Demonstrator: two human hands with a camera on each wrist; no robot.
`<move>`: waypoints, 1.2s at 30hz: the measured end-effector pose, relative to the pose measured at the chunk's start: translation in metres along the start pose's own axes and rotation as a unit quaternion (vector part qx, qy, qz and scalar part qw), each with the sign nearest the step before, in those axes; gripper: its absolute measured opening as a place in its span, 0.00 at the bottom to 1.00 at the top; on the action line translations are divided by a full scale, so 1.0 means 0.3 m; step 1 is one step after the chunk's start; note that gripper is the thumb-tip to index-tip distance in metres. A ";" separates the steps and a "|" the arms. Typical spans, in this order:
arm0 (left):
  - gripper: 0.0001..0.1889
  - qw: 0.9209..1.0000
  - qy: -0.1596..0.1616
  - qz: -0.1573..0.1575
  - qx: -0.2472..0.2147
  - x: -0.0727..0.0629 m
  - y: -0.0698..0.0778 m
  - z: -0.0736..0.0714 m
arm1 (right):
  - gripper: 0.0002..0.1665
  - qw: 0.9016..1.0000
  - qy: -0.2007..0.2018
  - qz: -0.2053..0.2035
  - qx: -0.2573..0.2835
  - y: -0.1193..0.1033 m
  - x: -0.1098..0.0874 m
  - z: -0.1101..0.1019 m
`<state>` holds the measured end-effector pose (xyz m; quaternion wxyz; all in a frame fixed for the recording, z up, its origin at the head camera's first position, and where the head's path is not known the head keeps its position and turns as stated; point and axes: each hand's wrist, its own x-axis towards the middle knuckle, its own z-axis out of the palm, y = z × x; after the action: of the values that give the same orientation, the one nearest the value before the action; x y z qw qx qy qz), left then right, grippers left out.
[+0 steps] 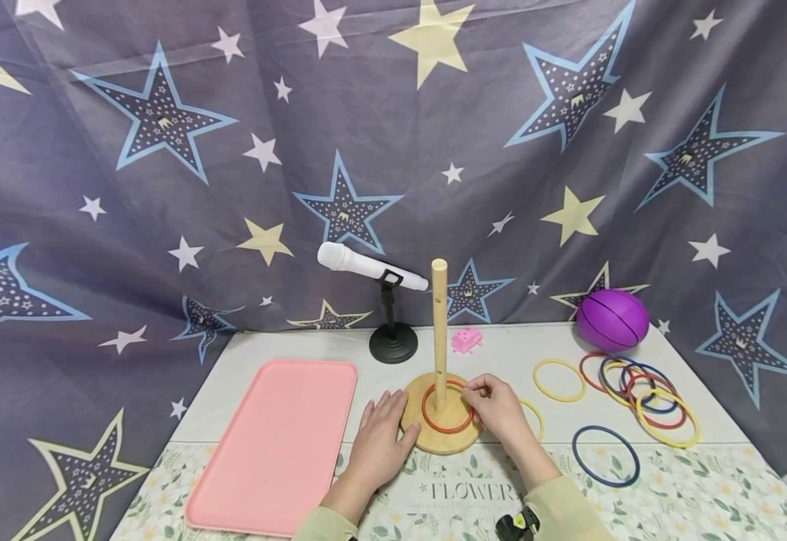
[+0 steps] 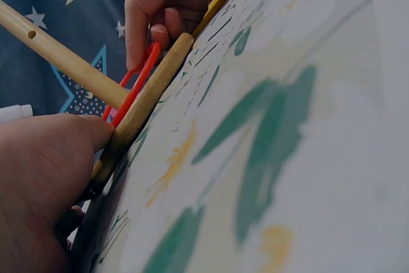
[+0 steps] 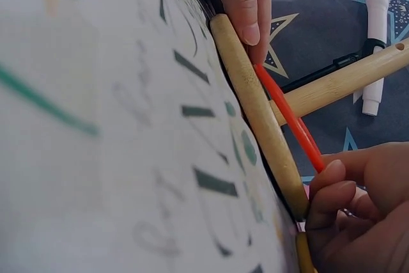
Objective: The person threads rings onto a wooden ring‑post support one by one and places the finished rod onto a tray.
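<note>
A wooden post [image 1: 440,338] stands upright on a round wooden base [image 1: 427,443]. Around the foot of the post is a red ring [image 1: 449,430], its right side raised a little off the base in the right wrist view. My right hand [image 1: 497,409] pinches that side of the ring between thumb and fingertips. On the left, my left hand [image 1: 382,443] rests at the edge of the base with fingers extended, the thumb [image 2: 96,129] lying over the rim close to the ring.
A pink tray [image 1: 274,451] lies left. Behind are a white microphone [image 1: 373,265] on a black stand [image 1: 393,346], a small pink toy [image 1: 466,340] and a purple ball [image 1: 612,321]. To the right lie a blue ring [image 1: 576,452], yellow ring [image 1: 535,370] and several overlapping coloured rings [image 1: 682,444].
</note>
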<state>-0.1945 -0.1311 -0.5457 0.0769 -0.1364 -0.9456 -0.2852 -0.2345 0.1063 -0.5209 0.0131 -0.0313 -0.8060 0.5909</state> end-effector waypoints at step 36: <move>0.34 1.000 0.003 0.003 -0.004 -0.001 -0.002 0.002 | 0.05 1.000 -0.011 -0.016 -0.001 0.002 0.002 -0.016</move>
<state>-0.1943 -0.1312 -0.5466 0.0800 -0.1387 -0.9437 -0.2895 -0.2348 0.1111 -0.5200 0.0132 -0.0117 -0.8070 0.5903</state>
